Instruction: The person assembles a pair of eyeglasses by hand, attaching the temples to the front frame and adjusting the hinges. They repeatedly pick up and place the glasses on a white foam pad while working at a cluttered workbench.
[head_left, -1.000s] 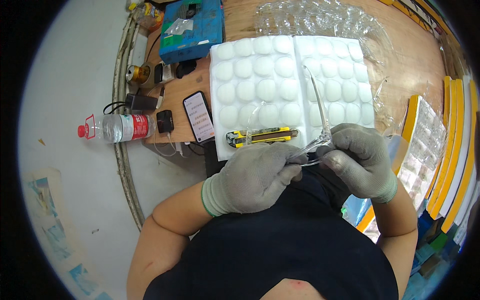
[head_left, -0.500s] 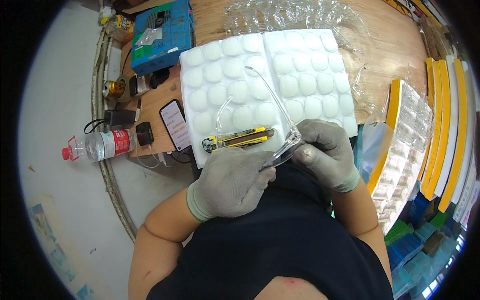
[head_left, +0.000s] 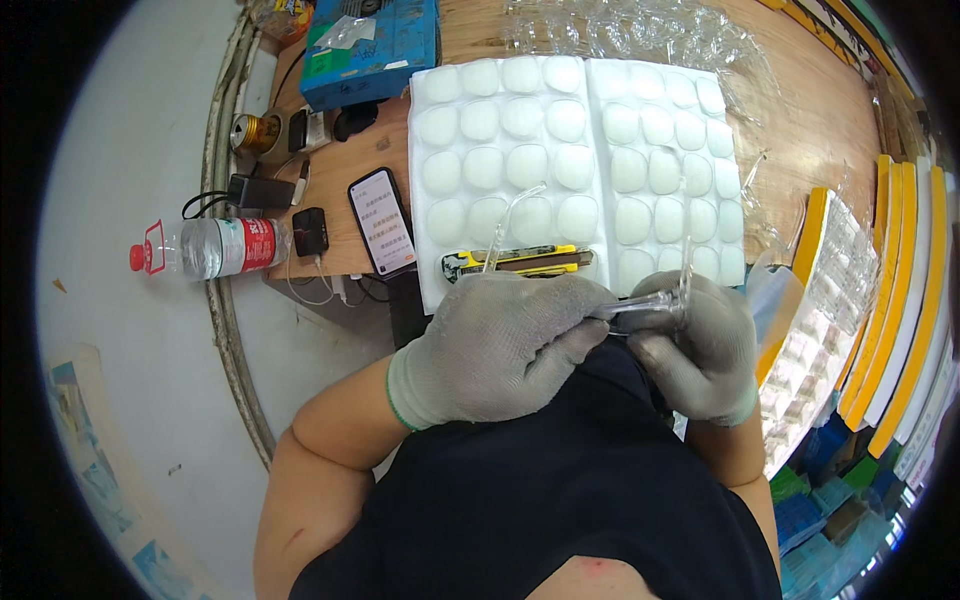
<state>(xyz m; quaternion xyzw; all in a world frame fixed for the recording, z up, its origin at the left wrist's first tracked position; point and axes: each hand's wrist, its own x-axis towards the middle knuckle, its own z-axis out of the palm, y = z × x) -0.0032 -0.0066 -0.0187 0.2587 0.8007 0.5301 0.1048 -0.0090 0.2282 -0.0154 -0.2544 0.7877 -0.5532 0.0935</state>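
Observation:
Both my hands wear grey knit gloves and meet over my lap at the table's near edge. My left hand and my right hand together grip a clear plastic spectacle frame; one transparent arm sticks up toward the table. Just beyond my fingers lies a yellow and black utility knife on a white foam tray with rows of round lens-shaped pads.
A phone with a lit screen lies left of the tray. A water bottle, a charger, a can and a blue box sit at the left. Crumpled clear plastic lies at the back; yellow-edged trays stack on the right.
The clear frame has been turned in my hands; its long arm no longer sweeps up over the tray. My hands stay together at the table edge.

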